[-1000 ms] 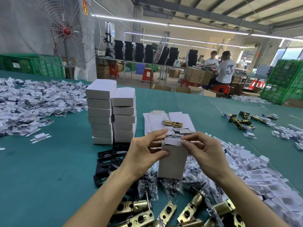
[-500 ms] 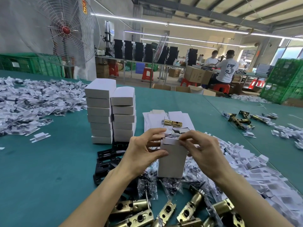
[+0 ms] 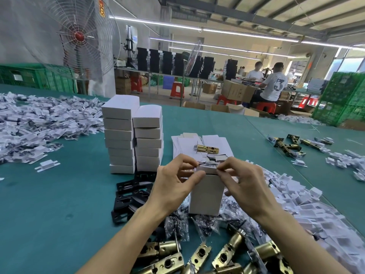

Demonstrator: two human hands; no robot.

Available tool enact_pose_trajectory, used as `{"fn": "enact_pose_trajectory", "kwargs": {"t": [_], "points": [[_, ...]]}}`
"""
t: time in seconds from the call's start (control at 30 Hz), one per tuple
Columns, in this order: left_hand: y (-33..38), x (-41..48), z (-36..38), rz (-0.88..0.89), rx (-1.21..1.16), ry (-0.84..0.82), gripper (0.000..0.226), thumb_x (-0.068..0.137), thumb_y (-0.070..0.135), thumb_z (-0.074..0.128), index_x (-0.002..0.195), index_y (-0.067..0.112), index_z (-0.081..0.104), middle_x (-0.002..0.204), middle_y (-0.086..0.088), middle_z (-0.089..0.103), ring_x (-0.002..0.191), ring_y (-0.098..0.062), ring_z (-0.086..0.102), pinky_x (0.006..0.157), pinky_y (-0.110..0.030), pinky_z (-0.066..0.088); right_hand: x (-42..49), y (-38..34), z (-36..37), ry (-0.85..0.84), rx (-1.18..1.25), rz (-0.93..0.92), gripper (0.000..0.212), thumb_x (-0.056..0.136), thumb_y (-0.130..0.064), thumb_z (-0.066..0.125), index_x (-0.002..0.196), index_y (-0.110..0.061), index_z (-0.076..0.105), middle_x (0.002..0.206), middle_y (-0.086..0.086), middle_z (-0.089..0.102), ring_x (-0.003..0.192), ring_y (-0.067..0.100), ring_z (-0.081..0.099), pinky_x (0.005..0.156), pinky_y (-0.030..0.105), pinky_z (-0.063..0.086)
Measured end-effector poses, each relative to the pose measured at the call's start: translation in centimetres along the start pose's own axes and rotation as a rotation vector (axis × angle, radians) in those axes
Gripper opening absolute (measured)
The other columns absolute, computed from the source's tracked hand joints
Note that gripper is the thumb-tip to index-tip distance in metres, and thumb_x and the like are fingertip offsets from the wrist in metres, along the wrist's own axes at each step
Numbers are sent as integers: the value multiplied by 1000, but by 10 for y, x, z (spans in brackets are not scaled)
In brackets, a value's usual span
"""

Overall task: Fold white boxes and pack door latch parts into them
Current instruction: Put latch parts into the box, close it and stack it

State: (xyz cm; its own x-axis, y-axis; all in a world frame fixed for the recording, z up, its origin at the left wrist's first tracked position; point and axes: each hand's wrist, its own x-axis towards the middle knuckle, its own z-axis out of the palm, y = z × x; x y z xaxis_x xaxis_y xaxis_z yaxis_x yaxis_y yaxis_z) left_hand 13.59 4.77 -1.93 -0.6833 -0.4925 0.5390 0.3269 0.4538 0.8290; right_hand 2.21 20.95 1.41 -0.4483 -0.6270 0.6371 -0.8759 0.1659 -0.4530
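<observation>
A worker's left hand (image 3: 175,186) and right hand (image 3: 245,186) are pinching the top flap of an upright white box (image 3: 206,196), one at each end, with thumbs and forefingers curled on its upper edge. The box is standing between the two wrists at the centre of the green table (image 3: 49,204), above a litter of small clear bags (image 3: 176,226); whether its base is resting on them cannot be told. Brass latches (image 3: 197,258) are lying in a heap nearest the camera, under the forearms. Black plates (image 3: 130,192) are lying piled just left of the left hand. Just beyond the fingers, a single brass latch (image 3: 207,149) is lying on a sheaf of flat box blanks (image 3: 189,144). Left of the blanks, closed white boxes are standing in two stacks (image 3: 134,135), side by side and touching. White card inserts (image 3: 308,202) are spilling along the table's right edge, and a larger drift of white pieces (image 3: 39,123) is covering the far left. More latches (image 3: 290,143) are lying scattered at the far right. Behind the table a caged fan (image 3: 79,36) is standing at left, green crates (image 3: 343,95) are rising at right, and people (image 3: 274,86) are sitting at a distant bench
</observation>
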Motion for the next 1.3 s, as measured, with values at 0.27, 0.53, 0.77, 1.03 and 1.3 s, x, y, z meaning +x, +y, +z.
{"fn": "enact_pose_trajectory", "kwargs": {"t": [0.27, 0.53, 0.77, 1.03, 1.3], "points": [[2, 5, -1, -78, -104, -39, 10, 87, 17, 77, 90, 26, 73, 88, 5, 77, 83, -10, 72, 71, -23, 55, 2, 6, -11, -102, 14, -121, 5, 89, -9, 68, 93, -10, 72, 96, -3, 68, 85, 14, 66, 65, 38, 58], [1, 0, -6, 136, 50, -114, 26, 81, 27, 79, 106, 23, 75, 108, 10, 74, 94, -6, 72, 75, -22, 60, -14, 18, -10, -115, 119, -74, 25, 87, -17, 69, 110, -24, 73, 117, -15, 65, 109, 2, 62, 79, 17, 57], [-4, 0, -5, 132, 13, -105, 30, 74, 16, 83, 102, 23, 75, 110, 12, 71, 99, -5, 72, 80, -22, 60, -14, 19, -2, -126, 98, -56, 29, 91, -23, 61, 116, -36, 70, 119, -20, 57, 110, 3, 58, 83, 24, 56], [-4, 0, -6, 50, -32, -100, 29, 72, 27, 82, 99, 34, 74, 108, 16, 74, 97, -8, 72, 78, -21, 59, -12, 16, -2, -126, 142, -17, 38, 90, -13, 67, 112, -44, 67, 115, -15, 60, 110, -2, 55, 83, 17, 50], [-4, 2, -7, -18, -3, -116, 31, 73, 24, 85, 100, 34, 73, 109, 21, 72, 97, -3, 71, 77, -18, 57, -6, 13, -3, -175, 168, 3, 41, 92, -8, 66, 106, -47, 67, 115, -21, 58, 109, 1, 56, 84, 23, 54]]}}
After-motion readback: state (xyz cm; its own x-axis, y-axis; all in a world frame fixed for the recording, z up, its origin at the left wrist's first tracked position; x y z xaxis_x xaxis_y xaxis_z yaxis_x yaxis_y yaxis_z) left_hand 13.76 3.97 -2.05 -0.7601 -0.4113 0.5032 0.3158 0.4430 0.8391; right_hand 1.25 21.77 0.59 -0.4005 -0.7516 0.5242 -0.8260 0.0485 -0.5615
